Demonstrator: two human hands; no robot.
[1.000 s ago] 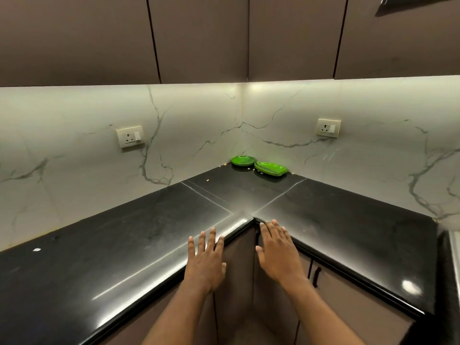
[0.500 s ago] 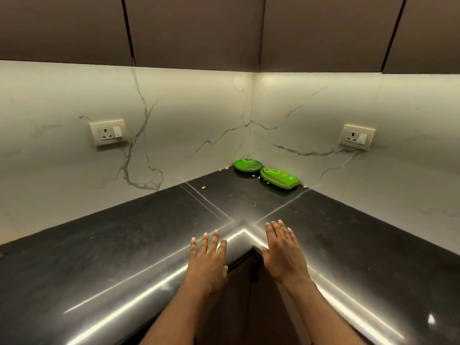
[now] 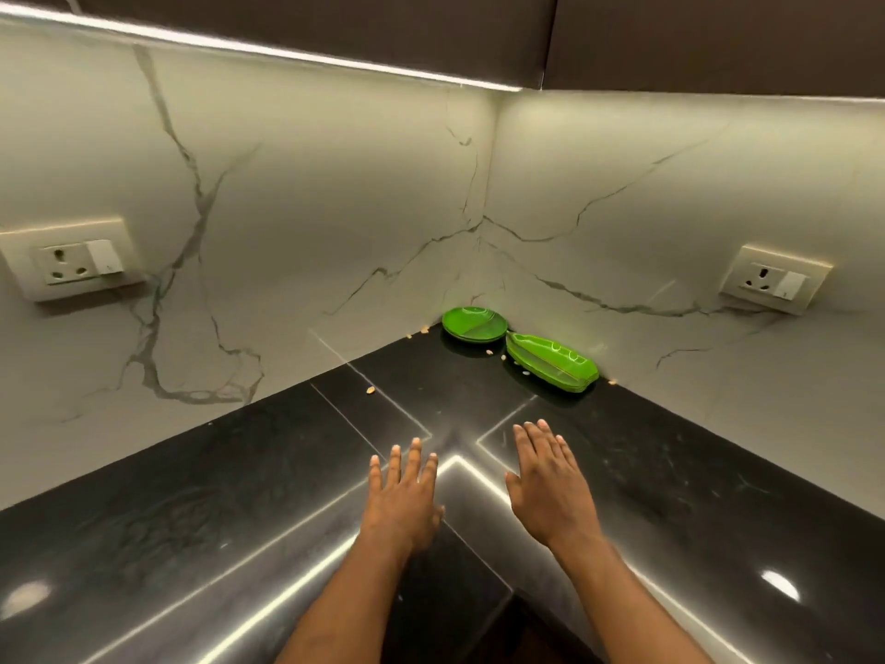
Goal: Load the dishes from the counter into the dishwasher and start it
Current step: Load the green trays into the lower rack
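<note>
Green round plastic plate (image 3: 474, 323) and green leaf-shaped plastic dish (image 3: 553, 362) sit in the black stone counter (image 3: 191, 496) corner — left hand (image 3: 400, 503), right hand (image 3: 550, 491) flat, fingers straight, holding nothing. No legible writing.

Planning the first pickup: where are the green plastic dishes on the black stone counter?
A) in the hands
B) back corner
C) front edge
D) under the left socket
B: the round green plate and the leaf-shaped green dish lie in the far corner of the black counter.
</note>
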